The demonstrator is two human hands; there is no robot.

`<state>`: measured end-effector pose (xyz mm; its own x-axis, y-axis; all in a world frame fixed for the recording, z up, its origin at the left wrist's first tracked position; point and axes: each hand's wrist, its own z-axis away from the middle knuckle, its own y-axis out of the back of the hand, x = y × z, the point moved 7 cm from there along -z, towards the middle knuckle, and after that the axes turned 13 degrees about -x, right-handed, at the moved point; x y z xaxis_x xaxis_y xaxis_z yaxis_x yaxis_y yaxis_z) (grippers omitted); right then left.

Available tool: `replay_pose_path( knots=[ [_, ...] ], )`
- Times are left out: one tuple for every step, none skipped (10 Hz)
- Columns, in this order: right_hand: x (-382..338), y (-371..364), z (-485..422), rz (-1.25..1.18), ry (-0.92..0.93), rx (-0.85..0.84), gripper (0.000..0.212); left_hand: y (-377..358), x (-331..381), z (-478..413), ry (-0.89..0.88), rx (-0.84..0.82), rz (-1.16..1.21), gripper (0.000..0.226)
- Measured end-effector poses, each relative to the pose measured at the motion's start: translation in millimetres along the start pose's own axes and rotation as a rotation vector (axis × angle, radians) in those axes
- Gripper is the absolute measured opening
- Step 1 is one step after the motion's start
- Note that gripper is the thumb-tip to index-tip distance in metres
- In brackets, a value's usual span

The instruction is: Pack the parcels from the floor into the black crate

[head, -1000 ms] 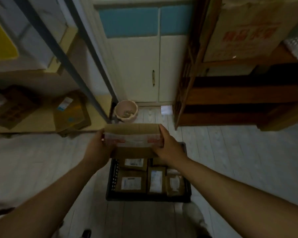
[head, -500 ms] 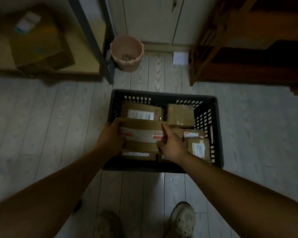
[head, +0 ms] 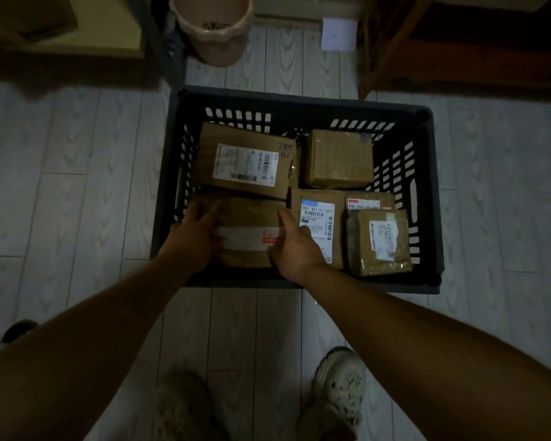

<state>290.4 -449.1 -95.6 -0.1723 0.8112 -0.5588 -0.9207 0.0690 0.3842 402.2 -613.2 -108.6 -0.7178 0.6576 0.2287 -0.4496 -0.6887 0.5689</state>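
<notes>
Both hands, left hand [head: 193,238] and right hand [head: 295,246], grip the taped box [head: 250,230] in the black crate's [head: 427,198] near-left corner, where fingers could get pinched.

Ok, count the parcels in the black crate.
6. Far-left parcel, far-right parcel, near-left parcel gripped by the left hand and right hand, middle parcel with blue label, red-label parcel beside it, taped parcel near right, all in the crate. More may hide underneath.
</notes>
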Motion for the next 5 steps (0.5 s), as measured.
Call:
replay_pose_path(
  knots=[
    [-0.2, -11.8, 1.5, 0.002, -0.001, -0.041, 0.073, 1.4, -7.1, 0.9, 0.017, -0.024, -0.125, 0.075],
    [1.2, -20.2, 2.5, 0.021, -0.04, -0.118, 0.077, 1.8, -6.5, 2.2, -0.066, -0.055, -0.209, 0.06],
    [-7.1, -9.3, 13.6, 0.001, -0.099, -0.171, 0.079, 19.6, -4.1, 13.5, -0.071, -0.114, -0.205, 0.077],
    [-26.9, 21.0, 39.1, -0.017, -0.089, -0.138, 0.075, 59.2, 9.6, 52.6, -0.115, -0.087, -0.155, 0.085],
    [-60.5, 72.3, 91.9, 0.06, -0.097, -0.049, 0.053, 113.9, 16.0, 113.3, -0.089, -0.004, -0.097, 0.088]
  ],
)
